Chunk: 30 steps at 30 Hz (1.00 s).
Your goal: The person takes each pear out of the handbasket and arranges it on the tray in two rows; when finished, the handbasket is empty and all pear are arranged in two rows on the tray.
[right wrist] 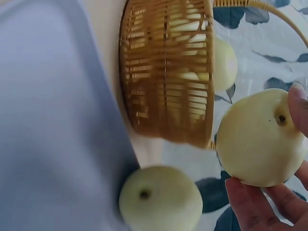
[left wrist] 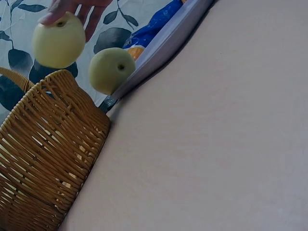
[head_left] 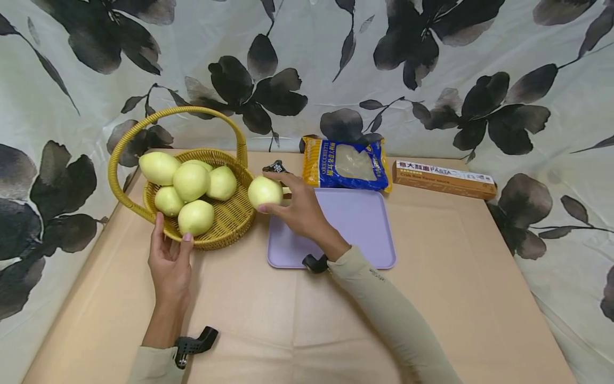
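My right hand (head_left: 299, 205) pinches a round yellow-green pear (head_left: 265, 192) between thumb and fingers, just right of the wicker basket (head_left: 235, 226). In the right wrist view this pear (right wrist: 262, 137) appears above the basket's rim level, clear of it. Several similar pears (head_left: 191, 181) lie inside the basket. Another pear (right wrist: 161, 199) rests at the edge of the lilac tray (head_left: 355, 224); my right hand mostly hides it in the head view. My left hand (head_left: 170, 266) rests against the basket's near left side, thumb at the rim and fingers extended.
Behind the tray lies a blue and yellow pasta bag (head_left: 347, 164), with a brown pasta box (head_left: 443, 180) to its right. A small black packet (head_left: 275, 166) sits between basket and bag. The basket's tall handle (head_left: 175, 111) arches over the pears. Floral cloth (head_left: 336, 48) hangs behind the table.
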{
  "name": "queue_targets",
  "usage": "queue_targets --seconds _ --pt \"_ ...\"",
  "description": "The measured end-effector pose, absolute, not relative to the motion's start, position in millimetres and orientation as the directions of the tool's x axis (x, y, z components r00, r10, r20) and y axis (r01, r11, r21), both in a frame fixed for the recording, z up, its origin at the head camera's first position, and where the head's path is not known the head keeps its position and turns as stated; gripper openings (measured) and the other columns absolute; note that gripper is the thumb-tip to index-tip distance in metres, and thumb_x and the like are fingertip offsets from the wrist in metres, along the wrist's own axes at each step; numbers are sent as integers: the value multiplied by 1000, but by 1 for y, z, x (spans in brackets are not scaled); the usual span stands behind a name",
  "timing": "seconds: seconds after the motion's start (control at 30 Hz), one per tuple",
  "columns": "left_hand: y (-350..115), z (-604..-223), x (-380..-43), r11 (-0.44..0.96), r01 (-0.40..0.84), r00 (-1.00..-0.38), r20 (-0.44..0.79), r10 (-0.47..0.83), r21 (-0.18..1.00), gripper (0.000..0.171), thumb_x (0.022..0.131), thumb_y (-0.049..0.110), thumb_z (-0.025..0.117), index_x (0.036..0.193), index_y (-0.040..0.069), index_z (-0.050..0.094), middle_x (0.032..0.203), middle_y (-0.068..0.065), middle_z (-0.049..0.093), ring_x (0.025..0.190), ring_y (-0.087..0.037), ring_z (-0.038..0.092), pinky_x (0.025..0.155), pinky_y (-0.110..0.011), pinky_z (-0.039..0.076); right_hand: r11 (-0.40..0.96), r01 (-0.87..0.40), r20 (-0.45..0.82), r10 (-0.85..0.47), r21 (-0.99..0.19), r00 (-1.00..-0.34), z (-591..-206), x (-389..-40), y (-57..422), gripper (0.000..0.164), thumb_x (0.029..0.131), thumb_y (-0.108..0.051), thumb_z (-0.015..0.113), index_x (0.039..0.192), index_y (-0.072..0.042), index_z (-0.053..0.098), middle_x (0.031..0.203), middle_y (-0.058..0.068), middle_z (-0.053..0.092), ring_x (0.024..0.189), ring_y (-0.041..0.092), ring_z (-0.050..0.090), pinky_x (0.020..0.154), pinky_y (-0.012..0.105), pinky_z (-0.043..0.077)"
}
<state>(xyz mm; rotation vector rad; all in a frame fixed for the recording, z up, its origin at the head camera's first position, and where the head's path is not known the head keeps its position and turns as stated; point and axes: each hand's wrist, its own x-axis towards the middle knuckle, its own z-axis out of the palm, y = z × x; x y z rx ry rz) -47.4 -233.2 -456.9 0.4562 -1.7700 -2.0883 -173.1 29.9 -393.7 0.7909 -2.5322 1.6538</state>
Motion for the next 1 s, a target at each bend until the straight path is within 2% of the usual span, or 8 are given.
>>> queue_targets --seconds 0.1,0.37,0.5,0.73,1.0 --pt "-233 -457 -47 -142 65 -883 -10 -470 988 80 105 8 65 169 37 26 180 1 11 166 -27 19 124 -21 37 330 -420 296 -364 -845 -883 -394 -176 40 69 83 -19 93 146 -16 64 147 6 65 130 22 64 98 37 64" --pt "-234 -457 -47 -137 65 -886 -6 -463 988 80 105 9 65 169 36 25 179 2 10 167 -26 17 126 -23 35 401 -388 288 -287 -830 -914 -395 -182 68 71 82 -21 93 146 -16 64 146 7 65 128 23 64 104 37 61" --pt "-234 -457 -47 -143 63 -887 -10 -461 988 80 105 9 65 168 37 26 179 1 11 166 -26 18 125 -23 36 408 -355 269 -254 -841 -929 -399 -185 82 71 82 -18 93 146 -15 63 148 8 63 131 26 63 107 41 59" --pt "-234 -458 -47 -141 68 -887 -5 -462 988 80 105 8 65 169 37 26 179 1 11 167 -27 17 126 -23 36 441 -302 231 -207 -845 -951 -408 -191 102 74 81 -18 94 148 -16 63 151 7 62 135 26 62 110 41 58" --pt "-235 -459 -47 -151 82 -888 3 -461 985 80 105 7 65 169 36 26 179 -1 12 166 -27 18 125 -21 37 497 -234 150 -203 -836 -968 -422 -196 112 78 79 -6 94 149 -13 61 155 9 59 142 29 56 114 46 55"
